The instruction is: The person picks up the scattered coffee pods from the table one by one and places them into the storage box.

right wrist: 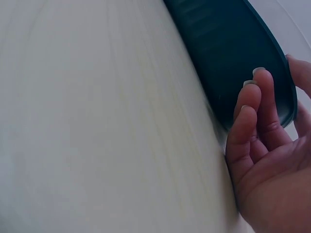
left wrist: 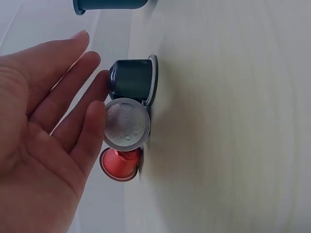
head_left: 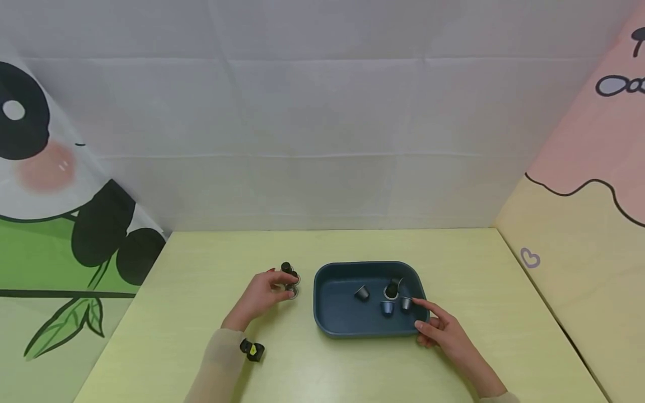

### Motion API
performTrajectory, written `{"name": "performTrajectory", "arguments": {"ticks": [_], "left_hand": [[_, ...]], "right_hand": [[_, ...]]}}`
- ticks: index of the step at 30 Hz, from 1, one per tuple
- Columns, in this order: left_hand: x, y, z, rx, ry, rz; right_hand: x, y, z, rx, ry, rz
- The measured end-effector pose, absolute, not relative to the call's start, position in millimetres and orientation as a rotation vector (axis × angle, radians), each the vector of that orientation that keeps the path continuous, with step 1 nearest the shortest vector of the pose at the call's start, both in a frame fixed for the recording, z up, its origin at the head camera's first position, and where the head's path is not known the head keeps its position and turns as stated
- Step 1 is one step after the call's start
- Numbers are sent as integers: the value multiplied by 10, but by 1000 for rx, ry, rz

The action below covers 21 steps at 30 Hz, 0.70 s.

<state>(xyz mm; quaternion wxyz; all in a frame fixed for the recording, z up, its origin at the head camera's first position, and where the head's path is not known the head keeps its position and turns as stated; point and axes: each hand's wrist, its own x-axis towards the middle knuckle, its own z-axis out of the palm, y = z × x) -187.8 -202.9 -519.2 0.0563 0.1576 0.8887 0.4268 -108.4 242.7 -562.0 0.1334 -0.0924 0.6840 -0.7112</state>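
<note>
On the left part of the table, my left hand [head_left: 263, 292] reaches over a small cluster of coffee capsules. Seen from the left wrist, its fingers stretch out, with fingertips right at a dark green capsule [left wrist: 131, 79] and a capsule with a silver lid [left wrist: 126, 126]. A red capsule [left wrist: 120, 164] lies just beside those two. My right hand [head_left: 445, 333] grips the near right corner of a dark blue tray [head_left: 335, 322], one finger over the rim and other fingers curled against the outer wall [right wrist: 218, 48]. Inside the tray lie several capsules, among them a blue one [head_left: 387, 308].
The pale yellow table [head_left: 302, 369] runs back to a white sheet [head_left: 322, 190]. Printed cloth panels [head_left: 579, 235] flank both sides. A black wrist camera [head_left: 253, 351] sits on the left wrist.
</note>
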Motion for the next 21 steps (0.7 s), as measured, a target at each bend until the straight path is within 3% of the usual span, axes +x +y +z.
{"name": "performTrajectory", "arguments": {"ticks": [21], "left_hand": [[-1839, -2015, -5315, 400, 2516, 1289]], "right_hand": [[-1093, 2427, -5640, -275, 2005, -2065]]}}
